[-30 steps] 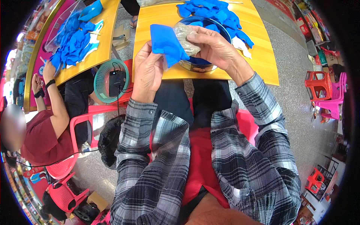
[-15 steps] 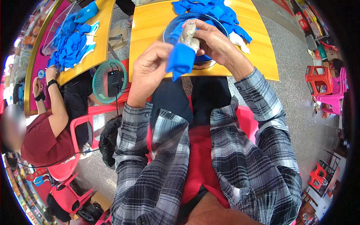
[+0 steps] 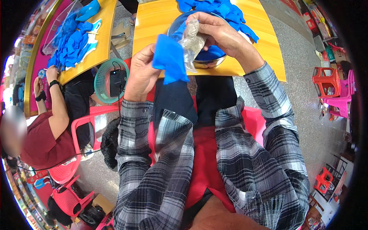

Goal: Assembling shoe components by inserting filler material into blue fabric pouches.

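My left hand [image 3: 142, 73] pinches a square piece of blue cloth [image 3: 168, 55] by its left edge, and the cloth hangs spread out and slightly tilted. Crumpled, see-through greyish plastic, like a small bag [image 3: 192, 45], is gripped in my right hand [image 3: 226, 36], close against the cloth's right side. Both hands are above the near edge of the yellow table [image 3: 153, 27]. Behind and below them stands a round, shiny bowl [image 3: 211, 64] with blue cloth inside, partly hidden by my right hand.
More blue cloth [image 3: 234, 15] lies beyond the bowl. At the left, a person in a dark red shirt [image 3: 51, 136] sits at another yellow table [image 3: 103, 42] with a blue cloth heap [image 3: 73, 48]. A green basket [image 3: 101, 86] holding a black box [image 3: 117, 82] stands between. Stools [image 3: 326, 82] stand right.
My left hand has moved left and slightly down, drawing the blue cloth away from the plastic. The cloth now opens flat, and more of the plastic shows below my right hand.
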Motion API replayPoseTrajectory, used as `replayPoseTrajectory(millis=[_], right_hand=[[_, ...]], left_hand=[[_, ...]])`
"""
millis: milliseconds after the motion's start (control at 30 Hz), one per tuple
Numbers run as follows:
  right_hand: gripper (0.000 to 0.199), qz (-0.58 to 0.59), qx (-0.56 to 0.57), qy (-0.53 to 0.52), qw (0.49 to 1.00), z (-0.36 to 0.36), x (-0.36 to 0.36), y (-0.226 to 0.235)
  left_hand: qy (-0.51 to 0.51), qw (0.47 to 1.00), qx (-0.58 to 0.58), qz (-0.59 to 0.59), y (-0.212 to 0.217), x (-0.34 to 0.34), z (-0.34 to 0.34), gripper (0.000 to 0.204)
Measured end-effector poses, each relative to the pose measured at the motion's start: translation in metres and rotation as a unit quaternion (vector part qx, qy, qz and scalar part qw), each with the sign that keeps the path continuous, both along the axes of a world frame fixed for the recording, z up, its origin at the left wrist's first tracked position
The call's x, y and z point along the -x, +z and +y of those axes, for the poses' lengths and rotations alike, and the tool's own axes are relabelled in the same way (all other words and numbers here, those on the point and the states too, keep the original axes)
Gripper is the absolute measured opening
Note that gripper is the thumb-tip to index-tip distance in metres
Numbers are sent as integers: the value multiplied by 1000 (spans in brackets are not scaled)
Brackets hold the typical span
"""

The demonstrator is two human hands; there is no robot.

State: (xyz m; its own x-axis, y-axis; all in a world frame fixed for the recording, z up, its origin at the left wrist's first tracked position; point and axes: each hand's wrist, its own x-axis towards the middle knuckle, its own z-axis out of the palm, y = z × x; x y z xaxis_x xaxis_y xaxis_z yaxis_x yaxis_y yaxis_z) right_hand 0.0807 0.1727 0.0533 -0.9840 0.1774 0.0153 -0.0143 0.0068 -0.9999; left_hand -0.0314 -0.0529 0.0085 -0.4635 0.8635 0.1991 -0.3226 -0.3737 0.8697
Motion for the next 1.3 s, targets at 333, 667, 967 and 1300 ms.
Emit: replayPoseTrajectory(millis=[333, 667, 967, 1300], right_hand=[[23, 91, -119, 97, 984, 9, 6, 9], [24, 228, -361, 169, 888, 22, 12, 25], [54, 50, -7, -9, 999, -10, -1, -3], [55, 70, -31, 5, 997, -30, -7, -10]], left_hand=[[-26, 998, 18, -54, 18, 7, 15, 57], [-81, 995, 54, 14, 16, -10, 32, 19], [101, 994, -26, 41, 23, -22, 39, 12], [159, 982, 82, 55, 28, -27, 38, 21]])
